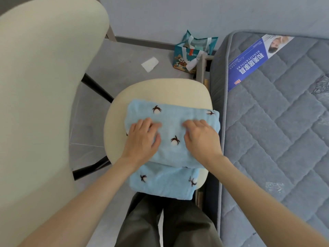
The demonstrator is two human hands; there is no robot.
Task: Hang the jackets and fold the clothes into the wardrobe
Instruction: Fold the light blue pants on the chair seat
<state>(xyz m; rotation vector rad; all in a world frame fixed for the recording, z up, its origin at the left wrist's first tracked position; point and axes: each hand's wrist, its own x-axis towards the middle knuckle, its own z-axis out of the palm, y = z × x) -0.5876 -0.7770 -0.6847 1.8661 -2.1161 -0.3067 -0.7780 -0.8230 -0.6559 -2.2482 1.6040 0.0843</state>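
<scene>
Head view, steep downward, close over chair seat [160, 90].

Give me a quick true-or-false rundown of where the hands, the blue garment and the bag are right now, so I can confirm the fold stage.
1. The left hand and the right hand both rest on the blue garment. True.
2. The blue garment lies on the mattress. False: it lies on the cream seat, beside the mattress.
3. A teal bag stands on the floor beyond the cream seat. True.
4. The blue garment hangs from a hanger. False: no hanger shows; it lies folded, its near edge hanging over the front of the cream seat.
</scene>
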